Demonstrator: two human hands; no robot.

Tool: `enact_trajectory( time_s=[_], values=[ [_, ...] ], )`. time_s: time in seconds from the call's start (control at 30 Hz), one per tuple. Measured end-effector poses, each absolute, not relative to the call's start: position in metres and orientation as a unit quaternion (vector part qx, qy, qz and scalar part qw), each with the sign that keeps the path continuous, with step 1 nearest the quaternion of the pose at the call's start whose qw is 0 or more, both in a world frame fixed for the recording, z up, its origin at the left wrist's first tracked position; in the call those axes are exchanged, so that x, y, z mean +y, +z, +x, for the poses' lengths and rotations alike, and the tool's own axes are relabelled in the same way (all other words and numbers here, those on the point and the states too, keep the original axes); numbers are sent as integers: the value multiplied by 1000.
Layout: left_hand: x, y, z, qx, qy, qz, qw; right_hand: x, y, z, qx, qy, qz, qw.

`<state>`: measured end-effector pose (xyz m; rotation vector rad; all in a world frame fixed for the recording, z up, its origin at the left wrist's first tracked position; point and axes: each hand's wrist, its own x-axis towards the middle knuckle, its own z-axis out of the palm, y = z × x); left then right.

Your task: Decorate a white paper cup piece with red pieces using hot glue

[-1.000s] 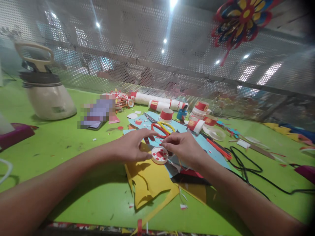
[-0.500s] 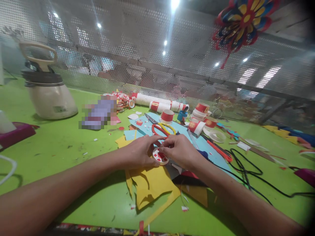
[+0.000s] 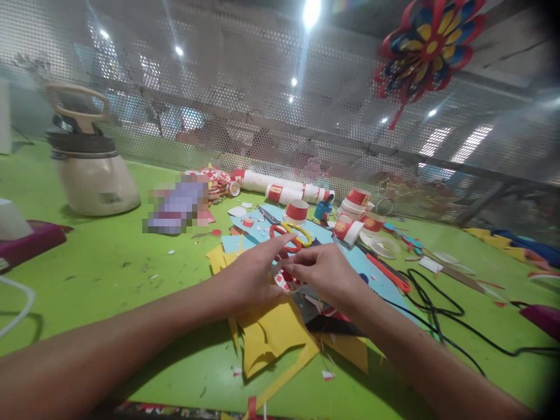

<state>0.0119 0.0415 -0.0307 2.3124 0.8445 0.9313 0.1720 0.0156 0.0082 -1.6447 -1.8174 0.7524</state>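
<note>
Just below the fingers, see creased yellow paper [image 3: 275, 338]. Above it, at the fingertips, find a shallow round white paper piece with red patches [image 3: 287, 282], held in the left hand [image 3: 251, 274] by a loosely curved, half-open grip with thumb at its near rim. Over it, pinch nearly closed in the right hand [image 3: 330, 274]; cannot tell whether on anything. For fine work, best to brace the rim lightly, without bending it, and press gently. Beyond the fingers, note red-and-yellow-handled metal scissors [image 3: 273, 220], then a red-and-white paper cup [image 3: 297, 211].
</note>
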Motion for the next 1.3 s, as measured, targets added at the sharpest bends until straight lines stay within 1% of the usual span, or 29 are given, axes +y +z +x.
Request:
enact_trajectory(
  time_s=[0.23,0.67,0.8,1.3],
  values=[
    [39,-27,13,298,347,849,264,13,9,169,-661,297,-621,298],
    [38,-26,14,317,333,843,279,13,5,169,-668,288,-622,289],
    [38,-25,15,316,335,846,269,12,6,168,-670,287,-621,288],
    [37,-25,15,312,334,837,299,11,4,168,-696,252,-605,293]
  ],
)
